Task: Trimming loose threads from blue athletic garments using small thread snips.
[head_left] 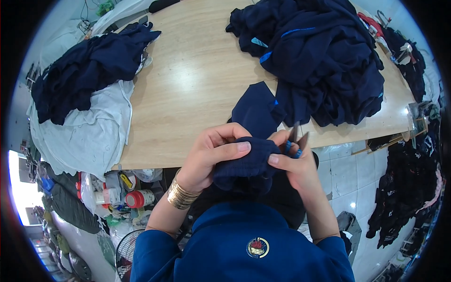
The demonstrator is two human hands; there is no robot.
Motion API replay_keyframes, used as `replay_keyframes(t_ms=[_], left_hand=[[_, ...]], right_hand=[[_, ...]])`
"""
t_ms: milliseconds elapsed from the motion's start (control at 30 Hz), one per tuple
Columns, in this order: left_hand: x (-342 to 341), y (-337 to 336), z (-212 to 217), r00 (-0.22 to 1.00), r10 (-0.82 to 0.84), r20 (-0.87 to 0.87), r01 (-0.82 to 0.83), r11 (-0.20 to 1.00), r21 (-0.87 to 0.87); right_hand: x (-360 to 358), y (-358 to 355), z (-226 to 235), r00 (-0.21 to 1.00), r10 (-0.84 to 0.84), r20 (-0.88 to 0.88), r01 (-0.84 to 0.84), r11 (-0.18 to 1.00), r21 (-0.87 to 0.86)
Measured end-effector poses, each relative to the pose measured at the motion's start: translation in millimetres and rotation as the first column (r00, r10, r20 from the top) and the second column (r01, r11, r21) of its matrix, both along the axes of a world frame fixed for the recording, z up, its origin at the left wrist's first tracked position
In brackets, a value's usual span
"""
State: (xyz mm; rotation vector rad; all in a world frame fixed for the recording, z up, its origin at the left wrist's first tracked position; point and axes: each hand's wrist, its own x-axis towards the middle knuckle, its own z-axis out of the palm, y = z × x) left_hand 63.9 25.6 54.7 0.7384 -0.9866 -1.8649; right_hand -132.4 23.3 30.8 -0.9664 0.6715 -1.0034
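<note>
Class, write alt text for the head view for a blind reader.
A person's left hand and right hand hold navy fabric at a wooden table, scissors also in the right. A navy cloth heap lies right; a navy bundle and white cloth lie left.

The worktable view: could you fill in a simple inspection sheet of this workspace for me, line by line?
Surface: pale wood-look table, its middle bare.
Job's things: navy cloth piece held up at the near edge; blue-handled scissors, blades apart.
Clutter: large navy pile at far right; navy fabric at left on a white cloth draping over the edge; red-lidded container among items below.
Hands: left hand grips the cloth; right hand pinches it while also holding the scissors.
Cables: thin wires at upper left; their use can't be told.
Surroundings: tiled floor, fan, dark garments at right.
</note>
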Motion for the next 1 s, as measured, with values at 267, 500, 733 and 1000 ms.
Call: replay_keyframes(t_ms=[267,500,733,1000], left_hand=[[-11.0,0.9,-15.8,0.986,-0.013,-0.164,0.046,0.979,0.198],[-11.5,2.3,-17.7,0.995,0.004,-0.103,0.014,0.983,0.181],[-17.6,4.2,-16.8,1.0,0.026,-0.002,-0.026,0.992,0.127],[-17.6,5.1,-13.1,0.999,-0.006,0.049,0.003,0.998,0.055]], right_hand=[[16.0,15.9,-21.1,0.99,-0.134,0.036,0.132,0.99,0.052],[-27.8,10.6,0.8,0.779,-0.46,-0.426,0.153,0.798,-0.583],[-32.8,15.8,30.8,0.592,-0.529,-0.607,-0.147,0.67,-0.727],[-30.0,14.6,34.6,0.485,-0.593,-0.642,-0.263,0.601,-0.755]])
